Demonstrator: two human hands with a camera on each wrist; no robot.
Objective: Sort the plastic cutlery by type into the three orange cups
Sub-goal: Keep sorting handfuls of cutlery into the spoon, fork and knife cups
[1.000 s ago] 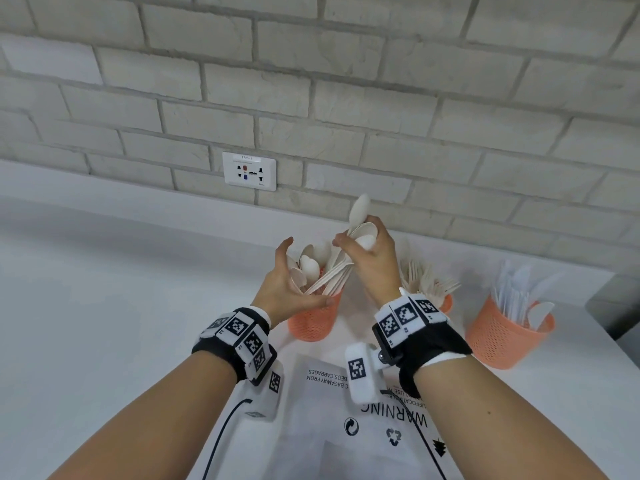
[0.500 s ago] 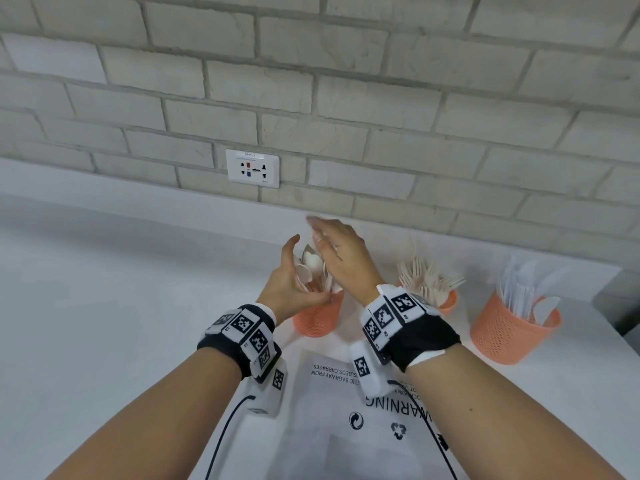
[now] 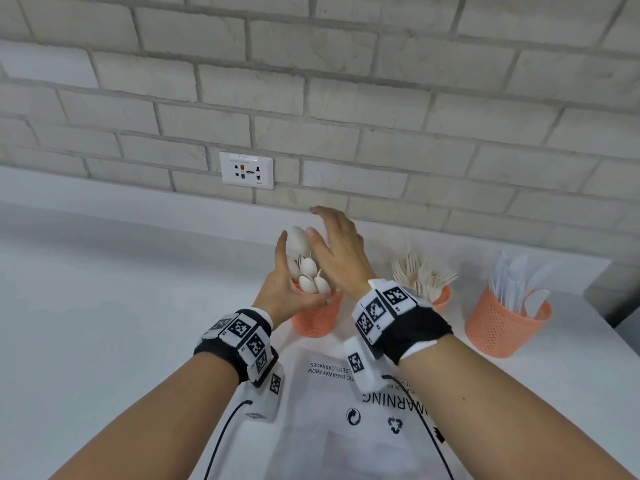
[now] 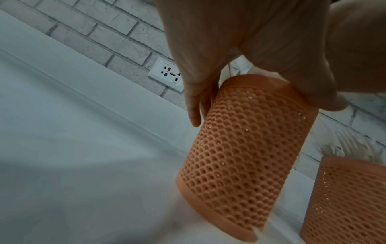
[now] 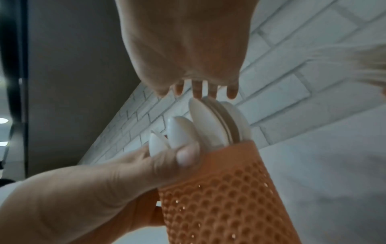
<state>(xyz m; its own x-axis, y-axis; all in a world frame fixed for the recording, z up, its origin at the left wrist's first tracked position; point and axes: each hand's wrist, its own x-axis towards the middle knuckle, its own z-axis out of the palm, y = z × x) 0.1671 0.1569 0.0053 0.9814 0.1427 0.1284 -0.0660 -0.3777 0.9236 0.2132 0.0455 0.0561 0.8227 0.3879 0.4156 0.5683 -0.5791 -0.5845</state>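
white plastic spoons (image 3: 306, 271) light, slick, springy; steady by handles. left hand (image 3: 282, 292) cups spoon bunch at orange mesh cup (image 3: 317, 318) rim; right hand (image 3: 341, 252) flat, fingers straight, holding nothing.

White counter (image 3: 104, 323) w/ three orange cups (image 3: 504, 327) standing on it, plus printed plastic bag (image 3: 346, 427) lying flat.
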